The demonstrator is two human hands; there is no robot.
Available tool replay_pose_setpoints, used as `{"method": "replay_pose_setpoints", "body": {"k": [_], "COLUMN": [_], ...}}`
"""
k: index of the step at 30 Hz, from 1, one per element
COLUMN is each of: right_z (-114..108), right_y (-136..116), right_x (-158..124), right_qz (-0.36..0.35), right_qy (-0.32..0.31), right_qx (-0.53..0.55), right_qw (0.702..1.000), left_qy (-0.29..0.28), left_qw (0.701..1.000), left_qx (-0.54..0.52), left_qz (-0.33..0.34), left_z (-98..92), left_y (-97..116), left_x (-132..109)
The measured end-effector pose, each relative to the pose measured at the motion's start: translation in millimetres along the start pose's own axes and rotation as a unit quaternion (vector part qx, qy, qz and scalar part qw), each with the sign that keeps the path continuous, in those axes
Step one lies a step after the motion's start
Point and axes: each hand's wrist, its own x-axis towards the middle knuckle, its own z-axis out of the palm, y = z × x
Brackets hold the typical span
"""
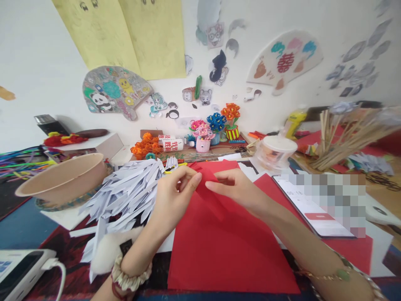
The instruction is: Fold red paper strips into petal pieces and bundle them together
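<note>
Head view: I see left hand point(173, 196) and right hand point(239, 190) each pinching the far end of a red paper sheet point(219, 246), which lies beside white paper strips point(128, 192). I judge it light, limp and easily creased, so it is best held at the edges. Its long axis runs away from me, toward the wall point(31, 75).

We wear a cream scrunchie point(131, 276) behind our left hand point(173, 200), seven o'clock — a green-beaded gold bracelet point(332, 276) at five.
</note>
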Motion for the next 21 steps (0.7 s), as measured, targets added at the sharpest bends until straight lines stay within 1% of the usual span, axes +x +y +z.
{"method": "replay_pose_setpoints", "body": {"k": [2,3,5,7,9,11,12,15,18,21], "right_z": [-4.1,-6.3,-9.2,-7.9,-1.7,7.3,11.6,17.9,13.2,5.5], "right_y": [-1.8,-1.4,1.5,5.8,8.7,9.3,8.8,6.2,4.2,3.0], "right_x": [0.1,0.8,3.1,5.5,6.7,5.9,5.0,2.4,1.8,2.5], "right_qz": [0.021,0.020,0.002,-0.014,-0.019,-0.023,-0.027,-0.030,-0.018,-0.024], "right_qy": [0.001,0.016,0.077,0.118,0.101,0.070,0.071,0.107,0.143,0.152], "right_qx": [0.062,0.090,0.139,0.180,0.198,0.180,0.160,0.110,0.074,0.051], "right_qw": [0.998,0.996,0.987,0.976,0.975,0.981,0.984,0.988,0.987,0.987], "left_qy": [0.045,0.065,0.088,0.084,0.067,0.047,0.037,0.011,-0.004,0.000], "left_qw": [0.995,0.989,0.972,0.950,0.927,0.911,0.907,0.911,0.935,0.961], "left_qx": [-0.074,-0.115,-0.195,-0.269,-0.325,-0.356,-0.362,-0.353,-0.301,-0.232], "left_qz": [-0.042,-0.062,-0.101,-0.137,-0.172,-0.202,-0.212,-0.213,-0.186,-0.152], "left_z": [-2.0,-3.2,-4.9,-4.2,-0.2,6.5,10.3,19.1,20.8,18.2], "left_y": [0.5,1.1,2.7,5.1,7.6,9.8,10.6,11.5,10.9,9.6], "left_x": [2.0,3.0,4.4,4.3,2.5,-0.3,-1.9,-6.0,-8.3,-8.4]}}
